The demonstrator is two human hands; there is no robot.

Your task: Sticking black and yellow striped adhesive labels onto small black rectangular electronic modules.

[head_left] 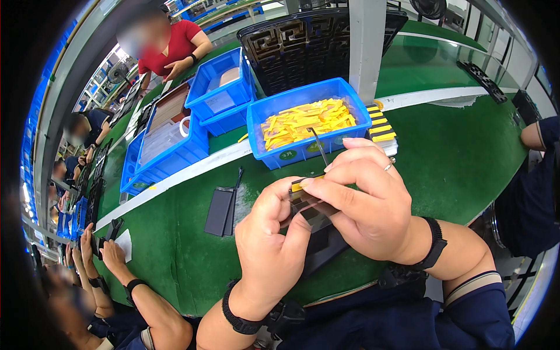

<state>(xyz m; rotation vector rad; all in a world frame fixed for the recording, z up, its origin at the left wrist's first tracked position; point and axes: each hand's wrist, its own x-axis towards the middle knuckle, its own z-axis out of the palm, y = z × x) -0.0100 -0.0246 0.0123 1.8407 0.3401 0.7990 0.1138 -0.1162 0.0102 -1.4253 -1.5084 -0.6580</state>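
green worktable (449, 157) | grey upright post (367, 46) | black fan (430, 8), upper right | metal frame (61, 81), left

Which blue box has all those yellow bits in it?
The rectangular blue plastic bin nearest the person's bare right hand: it holds a heap of thin yellow strips. The other nearby blue plastic bins, to its left, show no such heap.

An assembly-line workshop is shown by the long green-topped workbench (449, 154), along which several co-workers (170, 51) are stationed, and by the blue plastic bin (273, 160) filled with yellow strips (294, 125).
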